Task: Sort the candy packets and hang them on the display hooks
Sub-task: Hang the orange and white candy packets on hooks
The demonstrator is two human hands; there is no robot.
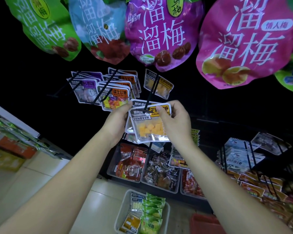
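Holding a small stack of mango candy packets [149, 127] up against a black display hook [150, 97], between both hands. Pinching the stack's upper left corner with the left hand [118, 119], closing thumb and fingertips on the header edge. Gripping the upper right part with the right hand [174, 122], pressing the thumb flat on the orange label of the front packet and curling the other fingers behind it. Bringing the front packet's header right up to the hook's bent tip, just beside the right thumb; not being able to tell whether the tip is passing through the hanging hole. Sharing the hook with one more mango packet [159, 86] hanging farther back. Facing, just to the left, neighbouring hooks loaded with mixed-colour candy packets [115, 98] and purple-labelled packets [85, 92]. Looking up past a green plum bag [44, 27], a blue plum bag [100, 31], a purple plum bag [161, 31] and a pink plum bag [243, 43] dangling close overhead. Standing over clear bins [110, 168] filled with red and dark wrapped snacks, and over a white basket [123, 205] on the tiled floor [41, 183], carrying green and yellow packets, with a red basket [203, 222] near its right side.
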